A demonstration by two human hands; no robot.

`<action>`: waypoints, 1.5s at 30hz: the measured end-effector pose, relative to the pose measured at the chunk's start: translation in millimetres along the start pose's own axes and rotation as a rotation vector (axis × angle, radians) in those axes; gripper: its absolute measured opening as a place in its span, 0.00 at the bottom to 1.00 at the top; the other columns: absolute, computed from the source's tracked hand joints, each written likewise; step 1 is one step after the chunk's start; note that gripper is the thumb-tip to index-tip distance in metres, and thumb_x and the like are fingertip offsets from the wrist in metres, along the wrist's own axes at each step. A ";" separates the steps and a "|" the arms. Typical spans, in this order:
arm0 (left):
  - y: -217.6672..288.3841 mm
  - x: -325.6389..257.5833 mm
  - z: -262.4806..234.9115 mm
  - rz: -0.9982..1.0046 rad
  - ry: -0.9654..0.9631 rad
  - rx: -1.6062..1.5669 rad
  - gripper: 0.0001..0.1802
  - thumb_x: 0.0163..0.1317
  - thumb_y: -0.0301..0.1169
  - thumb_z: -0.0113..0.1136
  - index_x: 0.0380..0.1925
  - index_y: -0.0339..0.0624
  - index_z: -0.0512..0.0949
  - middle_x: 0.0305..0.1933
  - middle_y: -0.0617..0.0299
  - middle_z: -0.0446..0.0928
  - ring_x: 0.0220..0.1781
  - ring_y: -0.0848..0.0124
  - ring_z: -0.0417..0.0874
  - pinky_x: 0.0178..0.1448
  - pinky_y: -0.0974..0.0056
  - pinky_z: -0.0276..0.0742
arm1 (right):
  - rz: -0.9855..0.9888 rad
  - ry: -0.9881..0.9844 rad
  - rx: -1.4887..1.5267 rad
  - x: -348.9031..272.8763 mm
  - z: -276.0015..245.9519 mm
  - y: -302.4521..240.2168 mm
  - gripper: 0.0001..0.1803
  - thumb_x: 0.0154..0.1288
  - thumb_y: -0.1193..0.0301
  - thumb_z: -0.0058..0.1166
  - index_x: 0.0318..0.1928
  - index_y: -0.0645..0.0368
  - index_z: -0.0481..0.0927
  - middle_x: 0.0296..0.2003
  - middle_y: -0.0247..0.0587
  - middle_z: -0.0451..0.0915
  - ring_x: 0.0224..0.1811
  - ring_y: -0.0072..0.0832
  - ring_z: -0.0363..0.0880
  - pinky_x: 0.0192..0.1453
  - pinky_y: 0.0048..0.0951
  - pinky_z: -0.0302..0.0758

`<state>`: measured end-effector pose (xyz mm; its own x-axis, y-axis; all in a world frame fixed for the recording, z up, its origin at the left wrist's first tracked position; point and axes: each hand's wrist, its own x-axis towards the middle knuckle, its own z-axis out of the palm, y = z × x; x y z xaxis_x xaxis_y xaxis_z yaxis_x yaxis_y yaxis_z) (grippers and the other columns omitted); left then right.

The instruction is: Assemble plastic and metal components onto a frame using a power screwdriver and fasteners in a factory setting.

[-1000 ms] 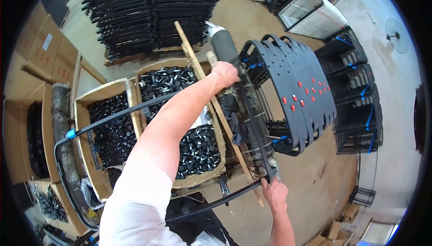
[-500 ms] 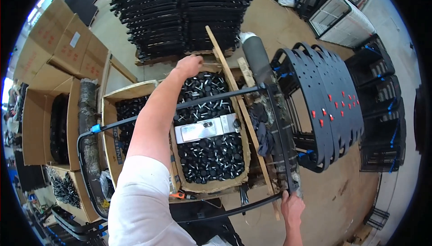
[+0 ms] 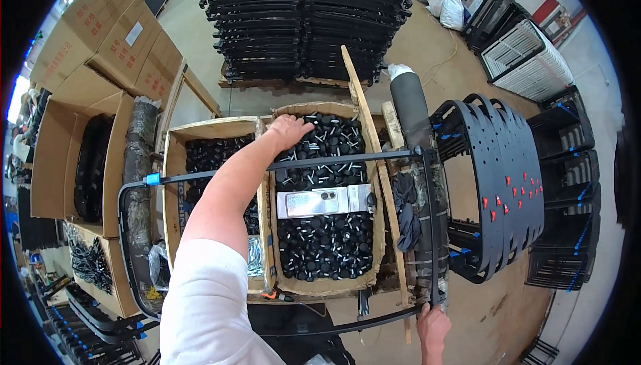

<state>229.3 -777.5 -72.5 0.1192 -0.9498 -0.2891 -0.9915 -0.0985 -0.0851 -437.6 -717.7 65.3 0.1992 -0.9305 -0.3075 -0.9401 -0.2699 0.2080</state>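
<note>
A black tubular metal frame (image 3: 434,231) lies across the cartons, with a blue clip (image 3: 153,179) on its left bar. At its near right corner, my right hand (image 3: 433,325) is closed around the tube. My left arm reaches over the frame's far bar. My left hand (image 3: 290,131) is palm down at the far left of the right-hand carton (image 3: 378,258), fingers stretched over black-headed knob bolts (image 3: 327,251). Whether it touches any bolt is hard to tell. A silver smartphone (image 3: 310,203) rests on the bolts in the same carton.
Beside it stands a second carton (image 3: 175,138) of black parts. A wooden strip (image 3: 364,108) and a wrapped roll (image 3: 407,101) run along the right. Curved black panels (image 3: 504,185) with red pieces stand further right. Stacked black frames (image 3: 304,25) rise behind; cardboard boxes (image 3: 127,45) stand left.
My left hand has come down from beyond the carton's far edge to the bolts, its fingers now stretched out. My right hand keeps its grip. The whole view has shifted slightly.
</note>
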 end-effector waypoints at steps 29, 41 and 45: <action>13.1 -146.3 -53.4 -0.398 0.569 -1.451 0.21 0.73 0.37 0.56 0.58 0.35 0.81 0.47 0.51 0.86 0.49 0.61 0.86 0.57 0.58 0.81 | -0.399 0.203 0.445 46.4 -131.9 -134.4 0.10 0.68 0.64 0.61 0.42 0.57 0.83 0.38 0.49 0.87 0.43 0.53 0.86 0.48 0.51 0.81; 196.1 -473.3 -16.5 -0.604 0.211 -1.627 0.18 0.77 0.38 0.59 0.60 0.42 0.82 0.51 0.47 0.87 0.54 0.62 0.90 0.59 0.58 0.82 | -0.845 -0.003 0.406 240.4 -109.4 -546.1 0.22 0.69 0.65 0.57 0.63 0.50 0.84 0.60 0.53 0.84 0.64 0.49 0.82 0.70 0.46 0.77; 188.7 -500.0 -18.9 -0.504 0.308 -1.638 0.21 0.75 0.35 0.62 0.63 0.39 0.78 0.54 0.48 0.86 0.56 0.59 0.88 0.63 0.58 0.80 | -0.830 0.044 0.258 284.8 -75.8 -572.6 0.23 0.71 0.66 0.51 0.64 0.54 0.83 0.61 0.60 0.82 0.66 0.54 0.80 0.72 0.49 0.75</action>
<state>-18.4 -326.8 74.0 0.5864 -0.7319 -0.3470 0.0911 -0.3661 0.9261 178.4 -846.9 -70.9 0.8537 -0.4678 -0.2288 -0.5183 -0.8058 -0.2864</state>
